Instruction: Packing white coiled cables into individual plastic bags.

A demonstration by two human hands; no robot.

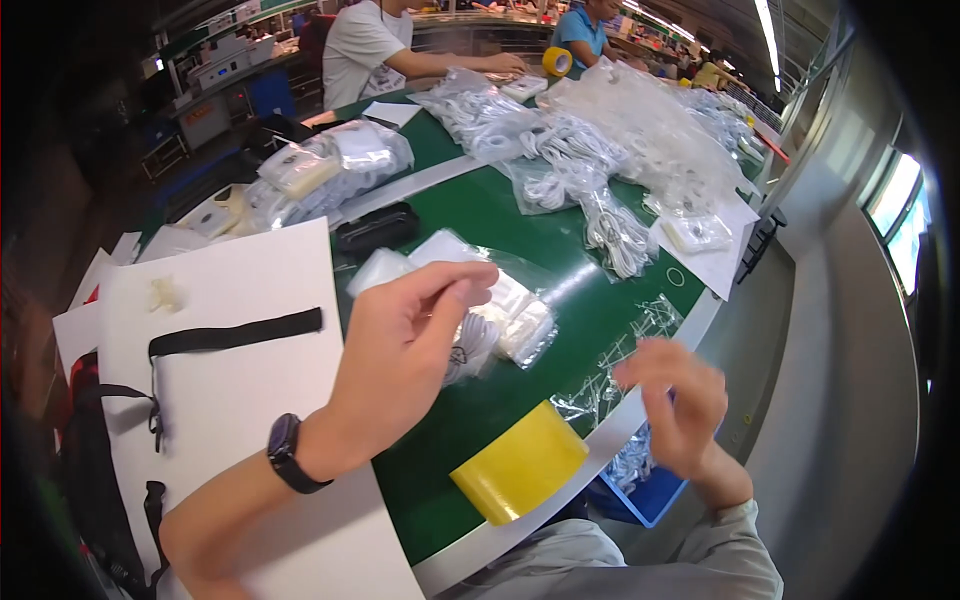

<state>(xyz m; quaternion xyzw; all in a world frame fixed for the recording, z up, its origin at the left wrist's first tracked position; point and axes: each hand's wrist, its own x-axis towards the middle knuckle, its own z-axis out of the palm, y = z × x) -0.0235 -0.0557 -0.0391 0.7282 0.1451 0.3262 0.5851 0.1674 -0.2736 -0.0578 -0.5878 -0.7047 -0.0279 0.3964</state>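
Note:
My left hand (395, 355), with a dark watch on its wrist, hovers over clear plastic bags, thumb and fingers closed together; what they hold, if anything, I cannot make out. Beneath and beyond it lie a coiled white cable (475, 345) in a clear bag and a bagged white item (525, 325). Close to the table's right edge hovers my right hand (685, 400), curled and blurred by motion. Beside it, thin clear plastic bits (605, 375) are strewn on the green table. A broad yellow tape roll (520, 463) lies between my hands, at the near edge.
A white board (240, 420) carrying a black strap (235, 332) covers the left side. Farther off are a black case (377, 228), bagged cables (560, 150) and a plastic pile (650, 130). Below the edge is a blue bin (640, 500). A co-worker (365, 50) works across the table.

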